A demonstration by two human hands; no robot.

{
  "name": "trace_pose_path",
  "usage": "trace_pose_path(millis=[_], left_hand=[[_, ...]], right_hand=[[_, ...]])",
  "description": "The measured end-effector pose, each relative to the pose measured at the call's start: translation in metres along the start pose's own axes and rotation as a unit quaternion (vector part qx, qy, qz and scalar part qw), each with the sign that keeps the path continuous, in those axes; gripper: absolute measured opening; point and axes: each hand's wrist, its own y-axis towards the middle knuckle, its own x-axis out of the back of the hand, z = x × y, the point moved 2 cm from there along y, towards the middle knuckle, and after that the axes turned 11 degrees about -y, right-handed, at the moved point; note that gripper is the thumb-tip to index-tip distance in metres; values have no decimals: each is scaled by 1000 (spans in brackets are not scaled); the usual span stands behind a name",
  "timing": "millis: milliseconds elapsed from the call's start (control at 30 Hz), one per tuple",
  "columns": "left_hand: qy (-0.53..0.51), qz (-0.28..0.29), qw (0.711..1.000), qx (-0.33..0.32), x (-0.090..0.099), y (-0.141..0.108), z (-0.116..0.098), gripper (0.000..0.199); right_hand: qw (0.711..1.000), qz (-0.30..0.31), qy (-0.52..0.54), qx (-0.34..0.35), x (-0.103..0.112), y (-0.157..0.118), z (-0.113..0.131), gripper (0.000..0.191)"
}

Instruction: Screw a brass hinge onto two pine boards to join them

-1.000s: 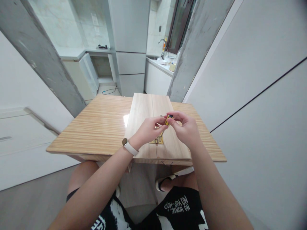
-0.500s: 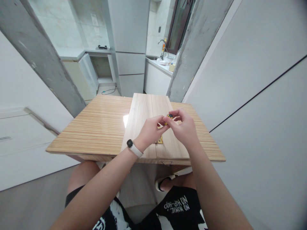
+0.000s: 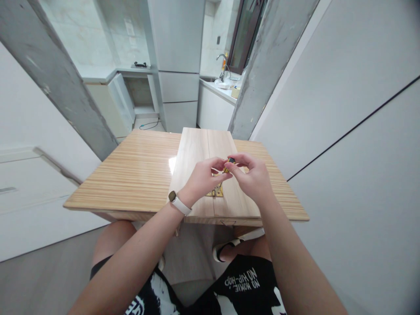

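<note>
Above the pale wooden board (image 3: 193, 148), a small yellow and black object (image 3: 229, 164) is pinched between the fingertips of both hands. My left hand (image 3: 205, 175), with a watch on its wrist, grips it from the left. From the right, my right hand (image 3: 250, 174) holds it with thumb and fingers. What the object is cannot be made out. A flat yellow patterned piece (image 3: 217, 191) lies on the board below my hands, partly hidden by my left hand.
The board lies across a striped wooden table (image 3: 141, 170). Beyond it stand a grey fridge (image 3: 179, 87), a counter with a faucet (image 3: 222, 65) and a low cabinet with an open door (image 3: 121, 103). White panels flank both sides.
My left hand and its wrist have shifted slightly left, and the object has turned a little between the fingers. More of the yellow piece on the board shows.
</note>
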Motion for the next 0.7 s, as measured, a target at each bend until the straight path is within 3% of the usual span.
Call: trace_pose_path(millis=[100,267,400,500,633,700], left_hand=[[21,-25,999,-12,-3,-2,-1,22],[57,-64,996,-22,-9,-1,1,14],[36,-36,998,-30,-8,3,4,6],[21,-6,999,-34,-4,5,4,9],[-4,39,999,-35,-1,6,3,15],[-12,53,998,-32,-1,6,3,14]], right_hand=[[999,-26,-23,-2,-4,-2,4,17],[996,-72,-45,-22,-13,-2,7,35],[994,-84,-71,-24,-14,-1,8,35],[999,-34,-36,-2,-9,2,6,24],[994,95,31,38,-1,5,1,33],[991,123,43,41,1,6,-1,32]])
